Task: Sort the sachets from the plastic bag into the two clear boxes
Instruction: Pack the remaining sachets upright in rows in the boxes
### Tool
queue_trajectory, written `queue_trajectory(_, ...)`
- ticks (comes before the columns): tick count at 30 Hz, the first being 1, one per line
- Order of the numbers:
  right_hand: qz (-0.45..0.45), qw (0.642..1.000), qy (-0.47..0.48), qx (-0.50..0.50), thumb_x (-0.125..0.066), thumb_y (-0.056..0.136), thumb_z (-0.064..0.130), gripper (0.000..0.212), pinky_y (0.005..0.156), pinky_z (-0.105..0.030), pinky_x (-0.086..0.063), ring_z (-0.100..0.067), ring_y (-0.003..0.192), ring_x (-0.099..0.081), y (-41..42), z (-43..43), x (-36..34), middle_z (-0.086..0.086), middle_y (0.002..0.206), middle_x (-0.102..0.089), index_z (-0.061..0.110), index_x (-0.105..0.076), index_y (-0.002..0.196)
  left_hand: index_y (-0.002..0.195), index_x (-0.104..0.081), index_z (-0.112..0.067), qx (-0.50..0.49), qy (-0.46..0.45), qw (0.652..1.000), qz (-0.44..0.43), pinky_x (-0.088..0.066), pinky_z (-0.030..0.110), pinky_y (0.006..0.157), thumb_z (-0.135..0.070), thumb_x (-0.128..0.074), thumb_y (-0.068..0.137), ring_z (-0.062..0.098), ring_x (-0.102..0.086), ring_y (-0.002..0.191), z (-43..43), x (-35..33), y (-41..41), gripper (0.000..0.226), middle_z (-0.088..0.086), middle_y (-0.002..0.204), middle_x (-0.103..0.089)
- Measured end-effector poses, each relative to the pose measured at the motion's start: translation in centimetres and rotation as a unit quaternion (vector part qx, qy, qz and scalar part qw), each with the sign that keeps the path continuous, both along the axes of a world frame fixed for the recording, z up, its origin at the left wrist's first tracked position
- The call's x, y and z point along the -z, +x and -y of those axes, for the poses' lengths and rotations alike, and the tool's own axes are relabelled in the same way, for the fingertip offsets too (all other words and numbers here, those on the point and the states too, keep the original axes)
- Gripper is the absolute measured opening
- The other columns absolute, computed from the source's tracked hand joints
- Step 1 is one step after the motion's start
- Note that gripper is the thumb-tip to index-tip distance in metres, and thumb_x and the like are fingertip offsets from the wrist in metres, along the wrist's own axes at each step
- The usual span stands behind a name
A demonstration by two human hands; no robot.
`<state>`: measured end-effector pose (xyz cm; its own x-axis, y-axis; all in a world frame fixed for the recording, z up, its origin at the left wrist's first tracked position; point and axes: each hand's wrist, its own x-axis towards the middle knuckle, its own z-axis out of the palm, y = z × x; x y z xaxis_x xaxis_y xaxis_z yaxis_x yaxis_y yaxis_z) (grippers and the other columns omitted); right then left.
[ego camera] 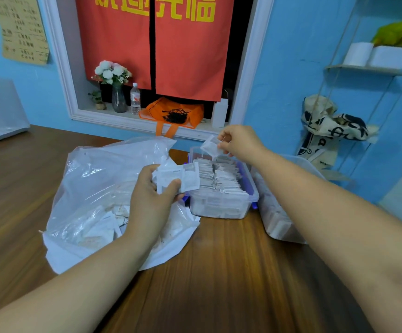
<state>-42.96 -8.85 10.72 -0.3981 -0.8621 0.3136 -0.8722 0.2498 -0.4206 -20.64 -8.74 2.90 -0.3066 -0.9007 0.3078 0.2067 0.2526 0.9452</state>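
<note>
the left hand [150, 195] sits just left of centre, over the mouth of the bag [92, 179]. its fingers and thumb are curled round a bunch of sachets [183, 177]; the thumb presses across their face, and the white packets fan out toward three o'clock, their far edge reaching over the near box [221, 209]. the right hand [241, 141] hangs at about one o'clock from the left, above the back end of that box. its thumb and first fingers are pinched together on the corner of a single sachet [210, 147], which tilts down toward nine o'clock, above the rows [221, 174] packed on edge in the box; the other fingers curl in loosely. the near box stands on the table [231, 272], filled up to its rim. the second box [275, 223] stands just beside it at three o'clock, mostly hidden behind the right forearm; pale packets show through its wall. the bag, clear and crumpled, lies at nine o'clock of the near box, just beside it, with loose sachets [104, 224] in its bottom. at twelve o'clock a sill [123, 121] holds a vase [118, 99], a bottle [135, 98] and an orange tote [173, 111].
</note>
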Motion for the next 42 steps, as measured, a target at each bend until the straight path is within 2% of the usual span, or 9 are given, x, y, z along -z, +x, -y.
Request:
queue_trajectory(4,-0.100,0.993,0.057,0.021,-0.064,0.088,0.014,0.016,0.086,-0.036,-0.050,-0.027,0.101,-0.059,-0.6,2.8,0.4,-0.010,0.109,-0.065,0.011,-0.066,0.104,0.095,-0.050,-0.033,0.001,0.002,1.000,-0.005,-0.054,0.015,0.062,-0.008,-0.062,0.087,-0.002,-0.067,0.076,0.1,0.0,0.1,0.029,-0.009,0.096,-0.064)
queue_trajectory(11,-0.148,0.974,0.171,-0.021,-0.059,0.091,0.015,0.019,0.085,-0.029,-0.044,-0.022,0.106,-0.057,-1.2,4.8,1.9,-0.005,0.112,-0.066,0.011,-0.066,0.108,0.100,-0.048,-0.032,-0.009,0.010,1.000,0.012,-0.049,0.008,0.056,-0.011,-0.062,0.088,-0.009,-0.064,0.069,0.4,0.2,0.0,0.028,-0.014,0.095,-0.062)
queue_trajectory(20,-0.050,0.979,0.185,-0.073,-0.057,0.092,0.009,0.021,0.087,-0.027,-0.041,-0.022,0.105,-0.058,-2.8,5.0,3.2,-0.006,0.114,-0.064,0.012,-0.065,0.111,0.104,-0.049,-0.035,-0.009,0.033,0.999,0.028,-0.055,0.016,0.063,-0.016,-0.063,0.088,-0.003,-0.067,0.076,0.7,0.6,-0.1,0.028,-0.013,0.102,-0.063)
queue_trajectory(24,-0.060,0.979,0.178,-0.084,-0.059,0.091,0.012,0.023,0.086,-0.028,-0.044,-0.015,0.097,-0.058,-2.5,5.3,3.4,-0.002,0.114,-0.066,0.016,-0.068,0.112,0.106,-0.049,-0.030,-0.004,0.037,0.999,0.026,-0.055,0.016,0.064,-0.014,-0.062,0.089,-0.005,-0.067,0.074,0.8,0.6,-0.2,0.027,-0.013,0.101,-0.063)
queue_trajectory(28,-0.018,0.987,0.141,-0.079,-0.063,0.088,0.012,0.030,0.074,-0.021,-0.046,-0.009,0.080,-0.058,-2.1,5.6,3.3,-0.002,0.112,-0.067,0.016,-0.064,0.118,0.101,-0.049,-0.033,-0.003,0.040,0.999,0.022,-0.057,0.024,0.070,-0.012,-0.061,0.089,-0.002,-0.068,0.074,0.9,0.6,-0.2,0.027,-0.011,0.101,-0.064)
queue_trajectory(32,0.033,0.990,0.111,-0.085,-0.061,0.090,0.012,0.024,0.050,-0.005,-0.042,-0.005,0.061,-0.056,-2.0,4.2,1.8,-0.001,0.109,-0.063,0.017,-0.064,0.113,0.107,-0.050,-0.028,0.004,0.053,0.998,0.016,-0.058,0.024,0.071,-0.012,-0.061,0.089,-0.004,-0.068,0.073,0.8,0.4,-0.3,0.027,-0.014,0.100,-0.064)
queue_trajectory(35,0.086,0.989,0.068,-0.099,-0.058,0.092,0.016,0.010,0.053,-0.013,-0.048,-0.008,0.062,-0.058,-0.3,2.1,0.4,-0.002,0.099,-0.065,0.020,-0.065,0.098,0.105,-0.051,-0.029,0.011,0.055,0.998,0.009,-0.057,0.021,0.069,-0.011,-0.060,0.090,-0.005,-0.067,0.072,0.7,0.2,-0.2,0.026,-0.016,0.098,-0.064)
queue_trajectory(38,0.213,0.957,0.095,-0.175,-0.059,0.092,0.023,0.013,0.062,-0.028,-0.055,-0.010,0.066,-0.061,2.6,-0.8,0.0,-0.002,0.096,-0.067,0.017,-0.064,0.102,0.107,-0.052,-0.026,0.017,0.057,0.998,0.005,-0.058,0.030,0.074,-0.010,-0.061,0.089,0.003,-0.070,0.075,0.7,0.1,-0.2,0.026,-0.006,0.101,-0.067)
queue_trajectory(42,0.231,0.942,0.115,-0.215,-0.070,0.083,0.015,0.019,0.064,-0.028,-0.056,-0.012,0.068,-0.064,5.1,-2.8,0.7,-0.002,0.082,-0.068,0.016,-0.063,0.101,0.104,-0.053,-0.028,0.030,0.043,0.998,0.018,-0.057,0.038,0.078,-0.011,-0.063,0.088,0.010,-0.071,0.076,0.4,0.0,-0.1,0.026,-0.002,0.094,-0.070)
